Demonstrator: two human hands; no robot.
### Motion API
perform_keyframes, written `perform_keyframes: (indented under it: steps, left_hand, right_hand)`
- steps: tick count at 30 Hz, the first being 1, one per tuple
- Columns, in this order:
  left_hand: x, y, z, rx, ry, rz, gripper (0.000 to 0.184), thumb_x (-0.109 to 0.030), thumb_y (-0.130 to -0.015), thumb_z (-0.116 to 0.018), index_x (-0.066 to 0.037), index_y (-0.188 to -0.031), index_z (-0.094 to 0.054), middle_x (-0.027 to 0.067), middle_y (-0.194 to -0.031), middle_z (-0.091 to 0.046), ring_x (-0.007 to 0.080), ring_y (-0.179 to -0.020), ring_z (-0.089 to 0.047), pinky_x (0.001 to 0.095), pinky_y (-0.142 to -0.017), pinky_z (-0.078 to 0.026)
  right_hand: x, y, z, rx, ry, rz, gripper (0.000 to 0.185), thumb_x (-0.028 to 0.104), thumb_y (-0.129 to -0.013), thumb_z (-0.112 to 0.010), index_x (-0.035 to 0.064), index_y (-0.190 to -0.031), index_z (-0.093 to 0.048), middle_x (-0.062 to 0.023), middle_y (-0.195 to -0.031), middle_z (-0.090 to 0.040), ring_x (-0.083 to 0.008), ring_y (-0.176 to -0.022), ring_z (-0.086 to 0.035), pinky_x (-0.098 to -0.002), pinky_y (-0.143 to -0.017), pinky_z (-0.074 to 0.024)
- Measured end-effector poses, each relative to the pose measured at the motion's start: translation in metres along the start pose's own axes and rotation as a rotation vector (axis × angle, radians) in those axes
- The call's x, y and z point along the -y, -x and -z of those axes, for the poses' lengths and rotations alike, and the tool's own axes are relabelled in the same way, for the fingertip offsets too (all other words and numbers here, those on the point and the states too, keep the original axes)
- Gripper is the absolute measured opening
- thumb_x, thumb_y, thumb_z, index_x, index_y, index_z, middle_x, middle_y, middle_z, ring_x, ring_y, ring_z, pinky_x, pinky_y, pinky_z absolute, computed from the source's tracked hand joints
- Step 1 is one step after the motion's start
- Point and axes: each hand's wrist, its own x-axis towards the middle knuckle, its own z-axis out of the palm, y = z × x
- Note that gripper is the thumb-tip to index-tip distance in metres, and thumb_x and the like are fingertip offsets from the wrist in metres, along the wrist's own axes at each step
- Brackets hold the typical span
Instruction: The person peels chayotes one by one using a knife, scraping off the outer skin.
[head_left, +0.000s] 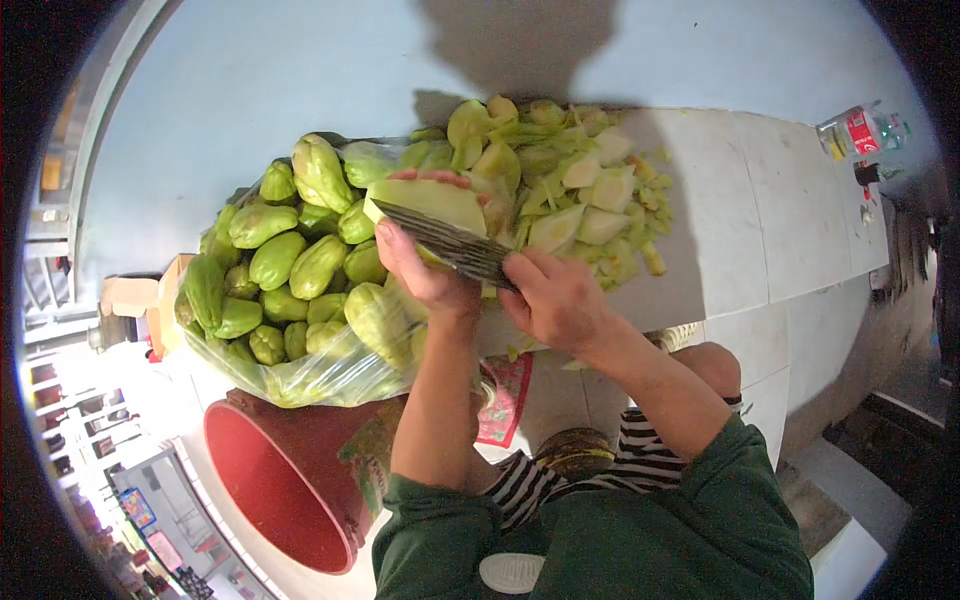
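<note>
A pale green, cut chayote point(445, 203) rests in my left hand point(432, 268), whose fingers wrap round its far side with the thumb at its near edge. My right hand point(556, 302) grips a knife point(440, 240) with a dark, motion-smeared blade. That blade lies slantwise across the near side of the chayote, between the two hands. Whole green chayotes point(318, 265) fill a clear plastic bag point(300, 380) left of my hands. Beyond and to the right, cut chayote pieces point(605, 190) lie heaped on the tiled ledge point(715, 200).
A large red bucket point(270, 480) lies tipped below the bag. A plastic bottle with a red label point(862, 132) is at the ledge's far right. A cardboard box point(168, 300) stands at the left. The wall point(350, 60) runs along the back.
</note>
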Motion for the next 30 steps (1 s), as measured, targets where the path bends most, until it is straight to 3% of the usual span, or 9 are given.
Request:
perform_keyframes:
  steps: [2,4,7,10,12,17,30]
  left_hand:
    - [-0.007,-0.002,0.004,0.005,-0.085,-0.009,0.055,-0.044,-0.095,-0.036,0.004,-0.122,-0.040,0.0216,-0.098,-0.056,0.0303,-0.091,-0.057,0.0414,-0.072,-0.053]
    - [-0.014,-0.005,0.012,0.141,-0.099,0.162,0.053,-0.046,-0.096,-0.035,-0.004,-0.127,-0.041,0.0189,-0.108,-0.055,0.0346,-0.097,-0.055,0.0489,-0.086,-0.047]
    - [-0.014,-0.012,0.015,0.076,-0.193,0.181,0.055,-0.047,-0.096,-0.036,-0.002,-0.126,-0.046,0.0170,-0.111,-0.058,0.0314,-0.099,-0.058,0.0442,-0.086,-0.048]
    - [-0.025,-0.010,-0.005,-0.113,-0.032,0.297,0.057,-0.046,-0.096,-0.035,0.000,-0.125,-0.049,0.0148,-0.113,-0.059,0.0274,-0.101,-0.059,0.0395,-0.089,-0.047]
    - [-0.029,-0.011,-0.004,-0.197,0.052,0.363,0.058,-0.046,-0.096,-0.034,0.002,-0.126,-0.048,0.0147,-0.111,-0.059,0.0256,-0.100,-0.059,0.0370,-0.090,-0.046]
    - [-0.034,-0.017,0.008,0.098,0.305,0.392,0.061,-0.049,-0.096,-0.030,0.002,-0.126,-0.047,0.0158,-0.114,-0.059,0.0270,-0.102,-0.059,0.0394,-0.089,-0.047]
    - [-0.030,-0.009,0.008,0.191,0.304,0.434,0.064,-0.052,-0.096,-0.031,0.003,-0.127,-0.045,0.0159,-0.114,-0.060,0.0275,-0.101,-0.059,0.0394,-0.091,-0.047]
  right_hand:
    - [-0.004,-0.003,0.002,-0.008,-0.123,-0.070,0.018,0.018,-0.083,-0.062,0.0056,-0.091,-0.052,-0.0131,-0.075,-0.056,-0.0335,-0.065,-0.060,-0.0421,-0.057,-0.0486]
    - [-0.009,-0.011,0.011,-0.011,-0.245,-0.138,0.018,0.019,-0.085,-0.061,0.0039,-0.091,-0.054,-0.0148,-0.073,-0.058,-0.0350,-0.065,-0.059,-0.0423,-0.057,-0.0475]
    - [-0.011,-0.021,0.037,0.065,-0.423,-0.289,0.021,0.021,-0.088,-0.059,0.0006,-0.091,-0.057,-0.0175,-0.068,-0.059,-0.0360,-0.061,-0.057,-0.0408,-0.056,-0.0448]
    - [-0.016,-0.019,0.043,0.101,-0.433,-0.380,0.026,0.025,-0.088,-0.061,-0.0002,-0.092,-0.059,-0.0147,-0.065,-0.060,-0.0292,-0.055,-0.056,-0.0378,-0.054,-0.0432]
    - [-0.021,-0.015,0.040,0.073,-0.624,-0.454,0.018,0.018,-0.089,-0.062,0.0027,-0.084,-0.054,0.0027,-0.052,-0.047,-0.0062,-0.045,-0.046,-0.0254,-0.041,-0.0350]
    - [-0.024,-0.016,0.048,0.175,-0.711,-0.536,0.017,0.017,-0.091,-0.060,0.0037,-0.084,-0.053,0.0032,-0.051,-0.047,-0.0061,-0.043,-0.045,-0.0243,-0.039,-0.0351]
    - [-0.024,-0.020,0.041,0.266,-0.807,-0.656,0.021,0.018,-0.090,-0.062,0.0044,-0.079,-0.050,0.0010,-0.049,-0.047,-0.0082,-0.039,-0.045,-0.0258,-0.037,-0.0375]
